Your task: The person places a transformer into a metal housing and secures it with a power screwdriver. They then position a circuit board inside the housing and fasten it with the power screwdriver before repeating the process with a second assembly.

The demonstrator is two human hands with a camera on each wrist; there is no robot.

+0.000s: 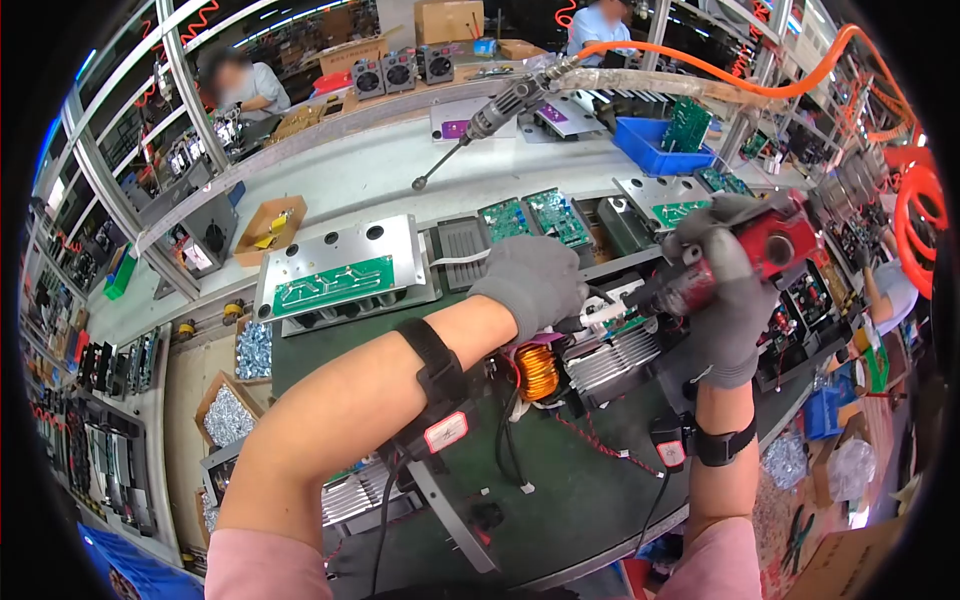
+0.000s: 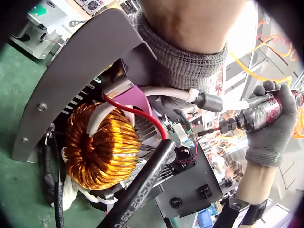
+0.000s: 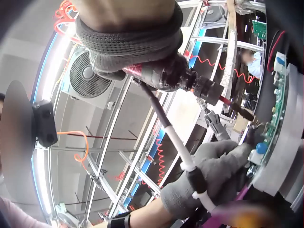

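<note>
My gloved right hand grips a red power driver, its bit pointing at a green circuit board on a heat-sinked power unit. My gloved left hand reaches over that board. In the right wrist view its fingertips are right beside the bit's tip; I cannot tell whether they pinch anything. A copper coil sits on the unit below my left wrist, beside silver heat-sink fins. A white-sleeved cable with black ends runs past the left hand.
A metal-plated unit with a green board stands left on the green bench mat. Behind are more circuit boards, a blue bin and a hanging driver on an orange hose. Loose wires lie in front.
</note>
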